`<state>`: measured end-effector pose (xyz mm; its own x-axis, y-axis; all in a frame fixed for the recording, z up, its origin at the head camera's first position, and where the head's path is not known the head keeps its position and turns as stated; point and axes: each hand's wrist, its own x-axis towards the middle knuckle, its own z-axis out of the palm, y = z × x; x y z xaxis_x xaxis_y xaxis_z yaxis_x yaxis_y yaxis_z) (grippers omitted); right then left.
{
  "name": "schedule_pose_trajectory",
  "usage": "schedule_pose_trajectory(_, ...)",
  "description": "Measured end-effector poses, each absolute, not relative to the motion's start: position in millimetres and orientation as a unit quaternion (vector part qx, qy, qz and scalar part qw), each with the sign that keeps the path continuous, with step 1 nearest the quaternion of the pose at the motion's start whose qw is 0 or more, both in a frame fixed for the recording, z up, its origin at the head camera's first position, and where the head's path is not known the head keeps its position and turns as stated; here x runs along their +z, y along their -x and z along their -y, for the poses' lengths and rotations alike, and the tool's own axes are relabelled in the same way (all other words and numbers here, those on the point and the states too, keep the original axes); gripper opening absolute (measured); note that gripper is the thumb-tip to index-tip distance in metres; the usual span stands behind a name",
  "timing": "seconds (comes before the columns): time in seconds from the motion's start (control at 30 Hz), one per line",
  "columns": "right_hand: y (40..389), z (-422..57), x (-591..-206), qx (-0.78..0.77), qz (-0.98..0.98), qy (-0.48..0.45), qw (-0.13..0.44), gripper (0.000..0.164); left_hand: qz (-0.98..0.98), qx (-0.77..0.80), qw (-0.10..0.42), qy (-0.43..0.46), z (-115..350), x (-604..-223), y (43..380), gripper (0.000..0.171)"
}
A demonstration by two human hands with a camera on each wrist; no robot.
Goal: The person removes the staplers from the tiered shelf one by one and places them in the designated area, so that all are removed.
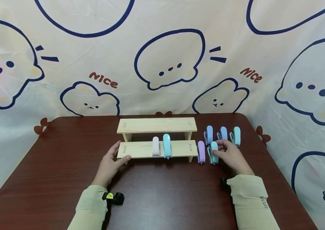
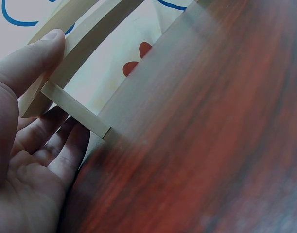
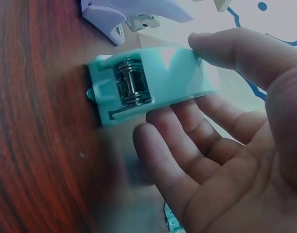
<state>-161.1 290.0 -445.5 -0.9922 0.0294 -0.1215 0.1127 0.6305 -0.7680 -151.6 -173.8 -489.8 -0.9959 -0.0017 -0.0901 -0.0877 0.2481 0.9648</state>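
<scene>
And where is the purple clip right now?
In the head view, the purple clip is just right of the front shelf, left of the turquoise clip pinched by the right hand.

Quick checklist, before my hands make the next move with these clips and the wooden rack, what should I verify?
1. Left hand on the rack: ok, it grips the left end of the front shelf.
2. Right hand on the teal clip: ok, it pinches it.
3. Teal clip over the front shelf: not ok, it's off to the right, past the purple clip.
4. Teal clip lifted off the table: cannot tell.
5. White clip and blue clip on the front shelf: ok, side by side.
</scene>
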Motion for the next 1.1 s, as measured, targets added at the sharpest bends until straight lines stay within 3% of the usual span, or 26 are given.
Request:
schedule_pose_trajectory(0.43,155.0,-283.8,-428.1,-0.464,-0.883,-0.073,-0.016,0.056,-0.778,0.626,0.037,0.028,174.4,-489.8,152.8,0.096)
schedule_pose_trajectory(1.1,151.7,-258.2,-415.9,-0.492,-0.866,-0.053,-0.07,0.044,-0.778,0.627,0.038,0.025,174.3,-487.9,150.5,0.095)
